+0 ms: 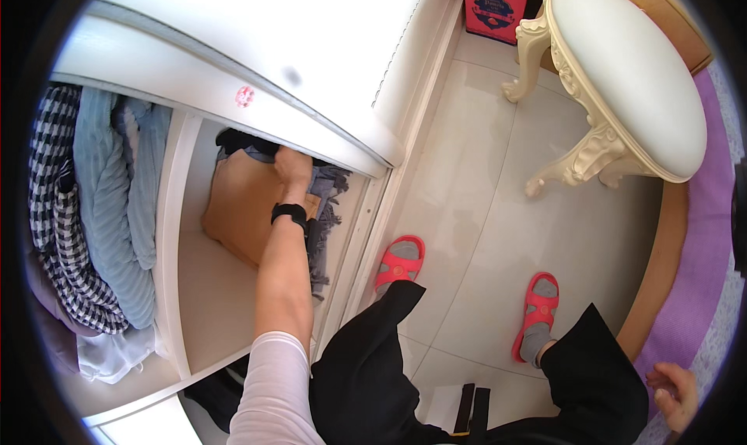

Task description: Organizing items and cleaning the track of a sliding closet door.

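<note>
My left hand (pixel 293 166), with a black band on the wrist, reaches into a white cabinet compartment (pixel 216 305). It rests at the upper edge of a tan item (pixel 242 203), a folded garment or a bag. Its fingertips are hidden, so a grip cannot be made out. Black cloth (pixel 242 140) lies just beyond the hand. Grey fabric with frayed edges (pixel 330 194) shows beneath and beside the tan item. Far to the right, my right hand (pixel 674 393) hangs empty with loosely curled fingers, over or near the purple bed cover (pixel 677 322).
Left of a divider (pixel 175 241) are a checked black-and-white textile (pixel 55 211) and light-blue plush fabric (pixel 108 211). A white sliding door (pixel 280 54) overhangs the compartment. A carved cream stool (pixel 630 77) and a red box (pixel 496 10) stand on the tiled floor (pixel 467 182).
</note>
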Motion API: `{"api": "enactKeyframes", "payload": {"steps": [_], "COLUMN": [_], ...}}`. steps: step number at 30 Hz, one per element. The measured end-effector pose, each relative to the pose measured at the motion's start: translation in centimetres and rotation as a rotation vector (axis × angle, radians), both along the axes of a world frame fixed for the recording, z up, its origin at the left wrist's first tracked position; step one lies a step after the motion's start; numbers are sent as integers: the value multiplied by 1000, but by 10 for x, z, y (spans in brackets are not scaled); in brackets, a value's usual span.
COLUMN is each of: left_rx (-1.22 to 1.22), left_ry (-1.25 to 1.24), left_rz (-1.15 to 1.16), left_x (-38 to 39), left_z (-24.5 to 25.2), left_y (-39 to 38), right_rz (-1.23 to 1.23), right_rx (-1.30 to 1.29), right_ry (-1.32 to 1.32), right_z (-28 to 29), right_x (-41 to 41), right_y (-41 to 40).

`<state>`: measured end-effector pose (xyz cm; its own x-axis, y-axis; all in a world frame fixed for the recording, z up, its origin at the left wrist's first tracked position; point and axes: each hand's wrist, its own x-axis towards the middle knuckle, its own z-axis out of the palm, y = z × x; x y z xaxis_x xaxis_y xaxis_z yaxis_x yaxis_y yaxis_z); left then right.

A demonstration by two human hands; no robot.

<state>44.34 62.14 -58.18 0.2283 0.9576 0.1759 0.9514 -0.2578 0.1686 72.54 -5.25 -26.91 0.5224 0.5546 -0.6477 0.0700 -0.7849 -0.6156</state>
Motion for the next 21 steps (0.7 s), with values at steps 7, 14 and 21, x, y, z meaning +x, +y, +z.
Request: {"api": "enactKeyframes", "payload": {"steps": [7,14,21], "left_rx": [-107,-161,-504], "left_ry": [-1370,-1717,-1733], "left_rz": [288,84,-141], "left_x": [-30,-76,-45], "left_z": [95,176,267], "left_y": [-49,-143,-275], "right_rz": [63,331,477], "right_rx": [90,171,178], "right_ry": [-44,-3,-53], "right_z": [-1,2,18], "right_x": [0,-4,-3], "right_y": [-8,9,-7]}}
